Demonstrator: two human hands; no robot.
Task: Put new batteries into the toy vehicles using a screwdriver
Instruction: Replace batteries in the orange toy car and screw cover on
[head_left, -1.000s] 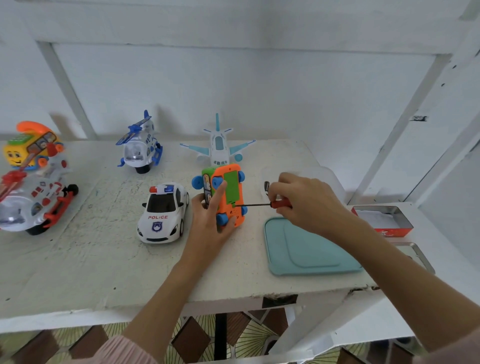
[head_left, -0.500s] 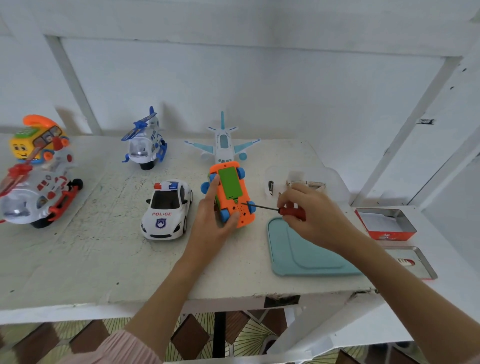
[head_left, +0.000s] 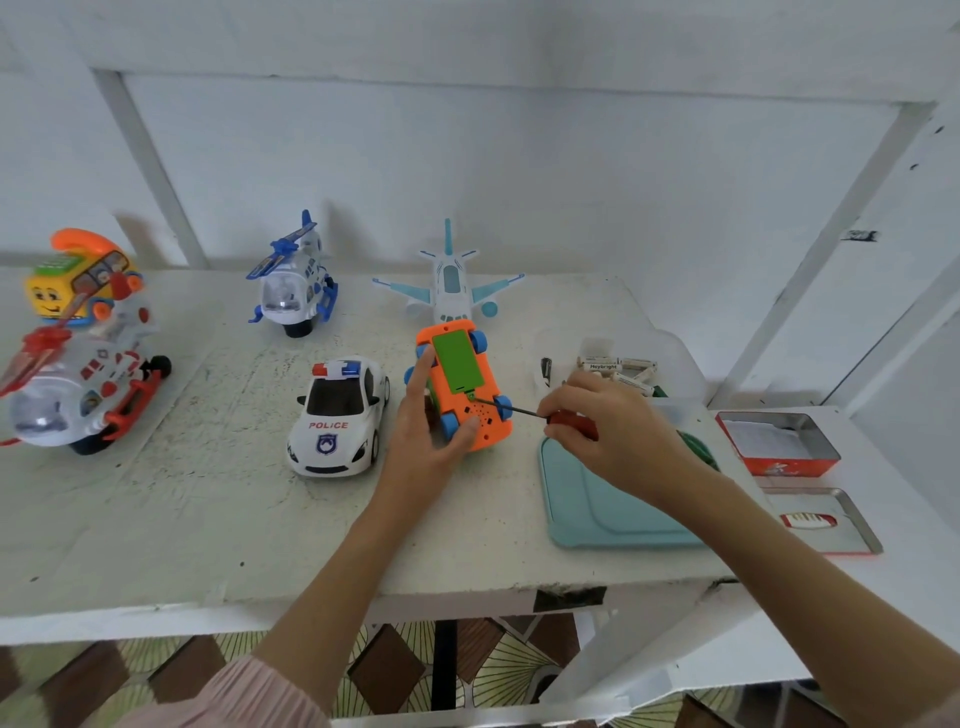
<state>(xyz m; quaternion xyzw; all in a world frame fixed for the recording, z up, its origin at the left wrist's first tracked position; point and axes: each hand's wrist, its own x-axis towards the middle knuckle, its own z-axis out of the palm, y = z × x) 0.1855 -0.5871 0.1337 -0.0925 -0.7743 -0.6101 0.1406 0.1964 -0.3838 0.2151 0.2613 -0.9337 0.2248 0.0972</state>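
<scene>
Our left hand (head_left: 426, 441) gripped the upturned orange car (head_left: 464, 384); right hand (head_left: 608, 431) held the screwdriver (head_left: 540, 414) at its green cover's six-o'clock screw. Cover still on, remaining toys looked untouched.

Orange toy car (head_left: 464, 387) upturned, green hatch up; red-handled screwdriver (head_left: 540, 414) tip touching underside.
</scene>
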